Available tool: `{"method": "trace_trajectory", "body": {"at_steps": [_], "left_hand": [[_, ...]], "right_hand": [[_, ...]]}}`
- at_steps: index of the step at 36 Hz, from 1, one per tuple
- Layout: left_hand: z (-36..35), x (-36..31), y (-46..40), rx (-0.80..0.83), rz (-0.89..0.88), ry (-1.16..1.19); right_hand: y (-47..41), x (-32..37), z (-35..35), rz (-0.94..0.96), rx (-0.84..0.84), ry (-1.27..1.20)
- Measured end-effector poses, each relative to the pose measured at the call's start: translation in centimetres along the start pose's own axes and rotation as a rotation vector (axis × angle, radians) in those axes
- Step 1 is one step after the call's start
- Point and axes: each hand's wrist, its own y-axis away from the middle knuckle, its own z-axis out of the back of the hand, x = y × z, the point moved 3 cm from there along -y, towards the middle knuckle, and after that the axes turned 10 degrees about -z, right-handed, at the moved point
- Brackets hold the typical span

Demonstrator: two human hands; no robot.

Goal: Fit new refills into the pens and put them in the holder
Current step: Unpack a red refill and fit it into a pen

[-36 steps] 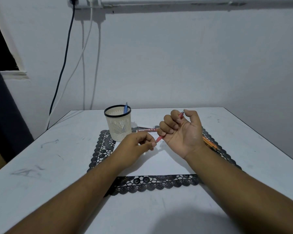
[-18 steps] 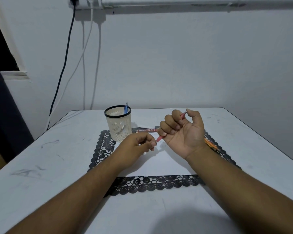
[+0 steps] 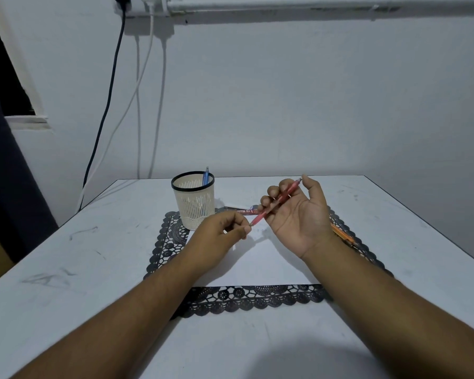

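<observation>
My right hand (image 3: 298,212), palm up over the mat, holds a red pen (image 3: 278,201) across its curled fingers, tip pointing down-left. My left hand (image 3: 219,233) sits just left of that tip with thumb and forefinger pinched together at the pen's point; whatever small part it grips is too small to see. A cream mesh holder (image 3: 194,203) with a black rim stands at the mat's far left, a blue pen (image 3: 205,177) upright in it. Another red pen (image 3: 244,212) lies behind my hands. An orange pen (image 3: 342,236) lies under my right wrist.
A black lace-edged mat (image 3: 230,299) with a white centre lies on the white table (image 3: 66,283). Cables hang down the wall behind the table's left corner. The table's right edge runs close to the mat.
My right hand has opened its fingers a little and tilted, so more of the red pen shows. My left hand stays pinched at the pen's tip.
</observation>
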Motion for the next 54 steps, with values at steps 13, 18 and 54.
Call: {"method": "trace_trajectory", "body": {"at_steps": [13, 18, 54], "left_hand": [[0.00, -0.06, -0.01, -0.008, -0.002, -0.014], [-0.15, -0.29, 0.00, -0.003, -0.014, -0.005], [0.08, 0.35, -0.07, -0.034, 0.029, 0.044]], "right_hand": [[0.10, -0.35, -0.26, -0.008, 0.082, -0.046], [0.24, -0.24, -0.27, 0.010, 0.094, -0.039], [-0.15, 0.02, 0.02, 0.007, 0.065, -0.028]]}}
